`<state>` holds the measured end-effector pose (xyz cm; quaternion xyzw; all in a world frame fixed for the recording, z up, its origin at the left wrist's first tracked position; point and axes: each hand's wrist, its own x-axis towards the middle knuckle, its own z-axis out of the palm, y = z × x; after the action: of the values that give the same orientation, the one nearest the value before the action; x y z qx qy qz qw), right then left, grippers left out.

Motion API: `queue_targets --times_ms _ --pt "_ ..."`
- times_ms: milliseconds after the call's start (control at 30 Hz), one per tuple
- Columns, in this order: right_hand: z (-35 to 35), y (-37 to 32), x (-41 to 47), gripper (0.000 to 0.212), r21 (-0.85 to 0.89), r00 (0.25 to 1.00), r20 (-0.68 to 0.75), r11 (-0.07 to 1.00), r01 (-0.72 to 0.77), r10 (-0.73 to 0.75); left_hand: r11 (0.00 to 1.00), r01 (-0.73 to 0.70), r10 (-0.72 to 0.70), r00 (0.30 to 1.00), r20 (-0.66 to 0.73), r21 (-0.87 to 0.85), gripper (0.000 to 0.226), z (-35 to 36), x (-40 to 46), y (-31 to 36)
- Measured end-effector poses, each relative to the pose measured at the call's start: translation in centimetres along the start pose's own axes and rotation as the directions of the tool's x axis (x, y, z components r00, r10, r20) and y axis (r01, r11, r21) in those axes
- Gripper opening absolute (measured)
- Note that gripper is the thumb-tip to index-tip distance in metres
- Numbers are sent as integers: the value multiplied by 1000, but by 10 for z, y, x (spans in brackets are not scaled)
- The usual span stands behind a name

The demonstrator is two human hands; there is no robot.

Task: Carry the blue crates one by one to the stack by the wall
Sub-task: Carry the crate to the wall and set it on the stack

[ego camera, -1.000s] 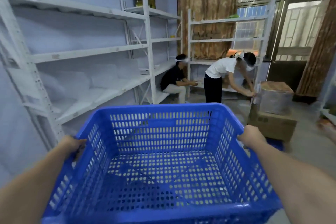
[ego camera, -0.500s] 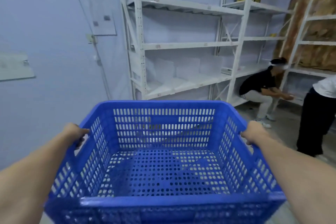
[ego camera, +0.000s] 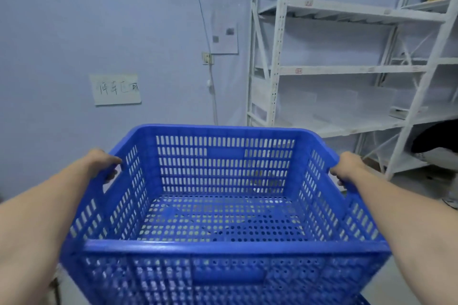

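An empty blue perforated crate [ego camera: 223, 250] fills the lower middle of the head view, held up in front of me. My left hand [ego camera: 102, 162] grips the cut-out handle in its left wall. My right hand [ego camera: 349, 167] grips the handle in its right wall. The crate's floor and inside are bare. A sliver of blue [ego camera: 363, 301] shows under the crate at the bottom right; what it is I cannot tell. No stack of crates is visible.
A pale blue wall [ego camera: 74, 32] with a handwritten paper sign [ego camera: 116, 89], a socket and a hanging cable stands straight ahead. White metal shelving [ego camera: 347, 69] runs along the right. A crouching person's dark clothing [ego camera: 436, 141] shows at the right edge.
The view has swung left with the crate in both hands: the window and standing person have left the frame, the shelving has slid right, and the blue wall with the sign now faces me.
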<state>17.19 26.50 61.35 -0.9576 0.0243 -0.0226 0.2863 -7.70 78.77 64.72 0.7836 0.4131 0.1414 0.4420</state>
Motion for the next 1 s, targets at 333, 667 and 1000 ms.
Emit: queue_targets --times_ms 333,667,1000 --pt "89 -127 50 13 -80 994 92 995 64 -56 995 96 -99 989 -109 -28 21 -42 125 -45" --pt "204 -245 171 11 -36 972 189 988 152 -143 982 190 -182 963 -196 18 16 -43 253 -52" --pt "285 -392 264 15 -52 937 243 961 272 -252 973 229 -204 919 -338 35 22 -80 371 -44"
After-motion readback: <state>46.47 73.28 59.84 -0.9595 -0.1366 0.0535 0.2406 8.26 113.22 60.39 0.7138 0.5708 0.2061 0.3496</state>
